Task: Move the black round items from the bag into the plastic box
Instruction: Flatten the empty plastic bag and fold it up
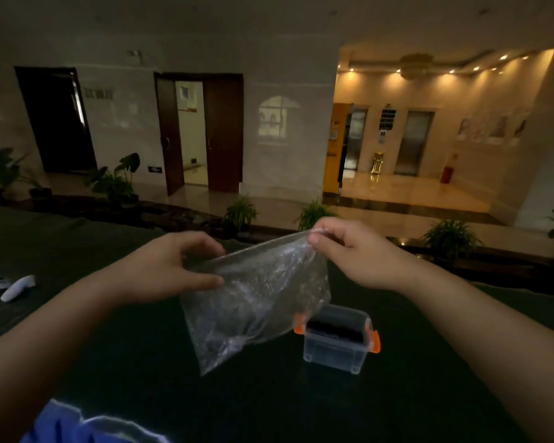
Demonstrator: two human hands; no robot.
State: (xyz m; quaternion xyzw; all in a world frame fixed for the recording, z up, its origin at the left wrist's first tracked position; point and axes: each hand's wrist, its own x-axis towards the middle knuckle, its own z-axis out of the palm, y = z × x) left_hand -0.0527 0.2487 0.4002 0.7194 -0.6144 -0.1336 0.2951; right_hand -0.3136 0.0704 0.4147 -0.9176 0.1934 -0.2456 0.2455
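Observation:
A clear plastic bag (256,298) hangs in the air above the dark table, held by both hands at its top edge. My left hand (176,266) pinches the left side of the bag's mouth. My right hand (346,247) pinches the top right corner, a little higher. Dark shapes inside the bag (227,318) are dim and hard to make out. A small clear plastic box (336,346) with orange latches stands open on the table, just right of and below the bag. Its inside looks dark.
The dark table (141,362) fills the lower view. Two white controllers (8,287) lie at its far left. A blue garment (77,426) shows at the bottom edge. Beyond the table's far edge are potted plants (240,212) and a lobby.

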